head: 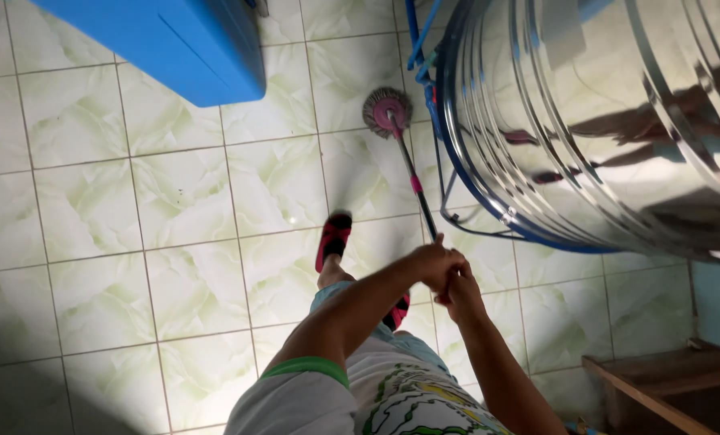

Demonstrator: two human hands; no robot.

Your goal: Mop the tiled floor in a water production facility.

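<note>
Seen from the head camera looking down, both hands meet at the top of a mop handle (415,187). The left hand (432,264) is clenched around the handle's upper end, and the right hand (461,292) is wrapped around it just below, touching the left. The thin dark handle, with a pink band partway along, slants up and away from the hands to a round mop head (387,112) with a pink centre and grey fringe, which rests on the tiled floor (134,242) close to the base of a large shiny steel tank (618,121). The tank fills the upper right part of the view and sits on a blue metal frame (489,213). A foot in a red and black sandal (333,239) stands on the pale green marbled tiles just left of the handle. A blue box (174,40) hangs over the floor at the top left. A wooden step (658,387) shows at the bottom right corner.
</note>
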